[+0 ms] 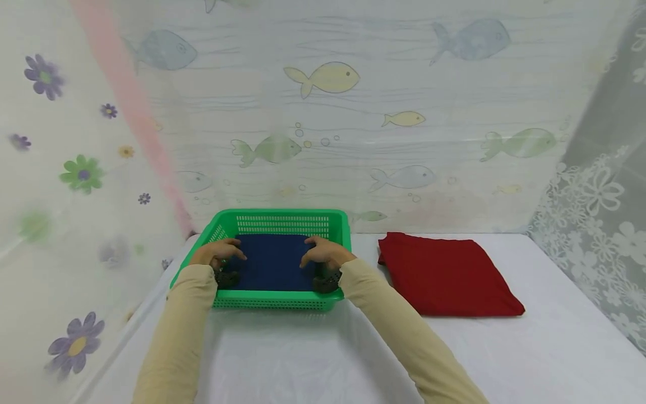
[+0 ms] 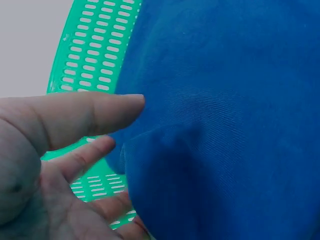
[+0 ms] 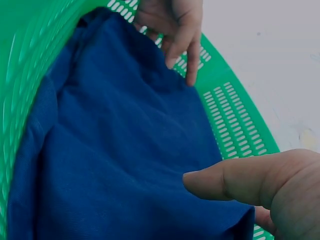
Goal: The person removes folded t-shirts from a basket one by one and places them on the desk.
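A folded dark blue cloth (image 1: pixel 275 262) lies inside a green plastic basket (image 1: pixel 282 300). My left hand (image 1: pixel 220 252) is at the cloth's left side, within the basket. Its thumb (image 2: pixel 117 111) stretches out over the cloth's edge, while the other fingers (image 2: pixel 82 157) spread beside the fabric, some partly hidden by it. At the opposite side is my right hand (image 1: pixel 325 252), its thumb (image 3: pixel 225 177) straight above the blue fabric and most of its fingers hidden behind the cloth's edge. Neither hand pinches the cloth.
To the right of the basket, a folded red cloth (image 1: pixel 449 275) lies flat on the white-covered table (image 1: pixel 272 359). A curtain with fish prints (image 1: pixel 323 140) hangs behind the table, and a flower-printed sheet (image 1: pixel 75 241) runs along the left.
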Demonstrator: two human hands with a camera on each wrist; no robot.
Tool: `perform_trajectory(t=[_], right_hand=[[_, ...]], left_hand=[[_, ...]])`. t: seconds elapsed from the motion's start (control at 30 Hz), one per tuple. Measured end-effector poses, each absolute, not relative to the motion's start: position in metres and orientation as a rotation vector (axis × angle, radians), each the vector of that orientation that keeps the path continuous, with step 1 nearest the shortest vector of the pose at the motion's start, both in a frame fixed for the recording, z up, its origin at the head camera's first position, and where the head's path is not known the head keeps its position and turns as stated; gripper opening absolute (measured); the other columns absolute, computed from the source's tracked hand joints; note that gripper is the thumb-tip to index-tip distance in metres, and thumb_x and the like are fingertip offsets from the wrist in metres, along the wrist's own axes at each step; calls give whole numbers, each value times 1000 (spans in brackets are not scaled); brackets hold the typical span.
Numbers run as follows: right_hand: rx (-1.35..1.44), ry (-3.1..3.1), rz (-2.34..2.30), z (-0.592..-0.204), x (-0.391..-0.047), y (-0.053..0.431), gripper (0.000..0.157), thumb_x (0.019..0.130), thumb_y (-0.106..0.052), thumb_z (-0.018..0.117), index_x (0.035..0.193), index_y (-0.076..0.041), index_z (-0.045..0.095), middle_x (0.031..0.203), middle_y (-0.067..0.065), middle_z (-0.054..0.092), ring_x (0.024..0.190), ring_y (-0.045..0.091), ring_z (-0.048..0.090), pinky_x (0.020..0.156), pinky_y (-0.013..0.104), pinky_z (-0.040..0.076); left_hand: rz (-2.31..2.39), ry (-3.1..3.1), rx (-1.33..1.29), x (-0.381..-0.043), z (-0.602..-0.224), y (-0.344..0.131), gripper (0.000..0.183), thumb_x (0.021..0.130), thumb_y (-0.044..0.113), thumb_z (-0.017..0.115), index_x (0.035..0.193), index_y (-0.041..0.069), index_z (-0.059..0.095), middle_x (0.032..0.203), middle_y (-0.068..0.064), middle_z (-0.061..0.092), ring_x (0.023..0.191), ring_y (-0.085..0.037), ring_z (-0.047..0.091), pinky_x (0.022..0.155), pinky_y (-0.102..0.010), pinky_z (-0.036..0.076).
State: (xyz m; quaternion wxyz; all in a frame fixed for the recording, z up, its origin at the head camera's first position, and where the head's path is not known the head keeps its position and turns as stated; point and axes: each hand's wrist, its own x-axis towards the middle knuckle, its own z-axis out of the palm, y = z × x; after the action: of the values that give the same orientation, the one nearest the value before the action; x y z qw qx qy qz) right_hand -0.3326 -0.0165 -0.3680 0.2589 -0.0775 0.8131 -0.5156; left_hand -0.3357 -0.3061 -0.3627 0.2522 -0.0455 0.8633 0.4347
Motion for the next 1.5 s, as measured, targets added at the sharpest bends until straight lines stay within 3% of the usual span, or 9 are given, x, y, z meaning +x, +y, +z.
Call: perform_trajectory(t=[0.1,0.27,0.7,0.83,0.97,1.07,1.3,1.4,1.5], right_hand=[[-235,2210,-1382,-367,-333,-18,70,83,-2,71,145,-10,41,149,19,30,135,38,33,104,50,34],[-238,2208,-1376,-365,-335,-18,69,82,0,71,144,-10,42,148,20,32,129,39,40,94,51,44],[-177,2143,-1502,-369,-332,-16,73,79,7,71,145,-10,45,143,20,41,115,39,53,84,48,50],[-146,2127,-1550,-365,-330,-16,71,79,6,71,143,-13,48,142,19,43,118,41,50,80,47,51],[-144,2109,-1584,-362,-330,-15,71,78,8,70,143,-13,49,138,17,46,110,37,52,75,44,51],[-154,2100,-1589,-359,-331,-14,71,78,9,70,143,-11,49,143,17,42,117,38,49,84,50,50],[-159,2072,-1594,-351,-333,-10,72,79,9,68,145,-9,45,151,15,34,131,41,39,97,57,40],[-160,2065,-1595,-349,-334,-9,72,79,9,67,145,-10,46,150,16,35,132,40,38,98,56,39],[-172,2057,-1611,-348,-333,-6,72,79,10,67,145,-10,46,149,17,37,133,40,37,99,56,39]], left_hand=[[1123,2390,-150,-326,-352,-300,74,93,14,59,152,-2,18,152,-34,6,131,-45,28,62,-29,45],[1132,2391,-171,-320,-344,-297,66,94,9,56,151,-1,24,152,-36,7,68,-20,43,50,-22,35],[1132,2401,-191,-321,-337,-294,64,93,8,56,149,-3,28,151,-34,16,55,-12,39,52,-23,36],[1166,2404,-155,-319,-333,-295,66,93,9,57,150,-4,26,153,-33,11,105,-34,56,59,-26,40],[1266,2375,-160,-319,-330,-296,68,93,8,57,152,-1,24,154,-32,11,75,-17,62,50,-22,36],[1338,2347,-174,-320,-329,-294,68,94,8,56,153,2,22,154,-31,11,41,-3,31,42,-20,31],[1399,2362,-138,-318,-322,-288,69,93,8,57,153,3,24,153,-29,19,39,-5,21,41,-22,30],[1363,2417,-94,-316,-318,-285,67,93,9,58,152,4,27,133,-22,52,38,-5,22,40,-22,30],[1336,2449,-59,-315,-313,-282,67,92,9,58,152,4,28,78,-5,66,37,-5,24,40,-22,30]])
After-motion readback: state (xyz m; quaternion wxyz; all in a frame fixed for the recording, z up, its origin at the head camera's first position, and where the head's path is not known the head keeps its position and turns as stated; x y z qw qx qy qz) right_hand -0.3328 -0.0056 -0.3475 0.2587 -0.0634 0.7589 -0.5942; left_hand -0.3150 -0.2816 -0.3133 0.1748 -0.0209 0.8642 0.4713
